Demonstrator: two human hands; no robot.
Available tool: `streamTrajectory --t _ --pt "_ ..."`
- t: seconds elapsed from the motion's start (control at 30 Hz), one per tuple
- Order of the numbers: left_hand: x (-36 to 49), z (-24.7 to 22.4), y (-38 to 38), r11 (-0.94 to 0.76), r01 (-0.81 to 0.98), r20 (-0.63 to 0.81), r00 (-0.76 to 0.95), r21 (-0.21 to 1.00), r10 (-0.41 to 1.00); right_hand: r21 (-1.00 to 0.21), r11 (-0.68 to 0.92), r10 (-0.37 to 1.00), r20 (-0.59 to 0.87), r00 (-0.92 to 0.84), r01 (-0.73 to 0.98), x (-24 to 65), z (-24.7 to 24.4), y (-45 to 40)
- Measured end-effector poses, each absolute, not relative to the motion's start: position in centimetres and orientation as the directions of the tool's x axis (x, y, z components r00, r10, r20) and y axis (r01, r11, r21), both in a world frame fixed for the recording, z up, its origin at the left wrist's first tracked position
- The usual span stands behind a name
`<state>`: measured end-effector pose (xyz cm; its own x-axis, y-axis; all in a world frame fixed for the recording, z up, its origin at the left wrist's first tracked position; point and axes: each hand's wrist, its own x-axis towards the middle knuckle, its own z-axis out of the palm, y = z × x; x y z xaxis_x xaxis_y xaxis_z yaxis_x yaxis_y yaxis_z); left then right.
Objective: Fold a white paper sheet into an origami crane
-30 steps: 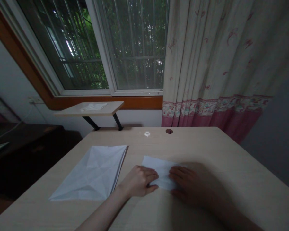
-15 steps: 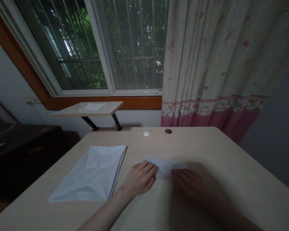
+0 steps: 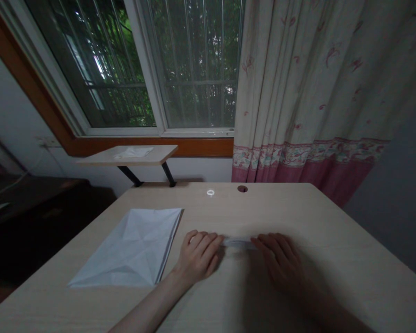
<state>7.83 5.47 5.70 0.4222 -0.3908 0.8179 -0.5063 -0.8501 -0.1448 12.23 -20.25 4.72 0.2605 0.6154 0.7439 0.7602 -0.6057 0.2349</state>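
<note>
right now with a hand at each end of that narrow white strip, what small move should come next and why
Probably press along the narrow white strip to flatten it: the left hand and right hand have fingers at its ends, leaving its middle uncovered.

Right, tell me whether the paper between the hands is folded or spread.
Folded: the paper shows as a narrow strip between left hand and right hand.

Two bare hands (image 3: 200,256) (image 3: 281,259) hold one thin white paper strip (image 3: 238,243). Left of their fingers lies one creased white paper sheet (image 3: 135,247), perhaps more.
</note>
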Motion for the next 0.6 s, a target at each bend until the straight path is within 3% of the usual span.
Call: streamTrajectory --t 0.2,0.47,0.6 --pt "7.8 5.4 5.6 -0.818 -0.569 0.836 0.408 -0.081 -0.367 0.163 -0.548 0.586 0.775 0.238 0.82 12.5 5.4 -20.7" --pt "7.9 5.3 5.6 -0.803 -0.584 0.843 0.37 -0.117 -0.391 0.235 -0.551 0.567 0.809 0.153 0.8 12.8 6.0 -20.5" --pt "8.0 5.2 5.6 -0.799 -0.591 0.827 0.392 -0.11 -0.403 0.19 -0.557 0.543 0.82 0.181 0.809 12.8 5.5 -20.4"
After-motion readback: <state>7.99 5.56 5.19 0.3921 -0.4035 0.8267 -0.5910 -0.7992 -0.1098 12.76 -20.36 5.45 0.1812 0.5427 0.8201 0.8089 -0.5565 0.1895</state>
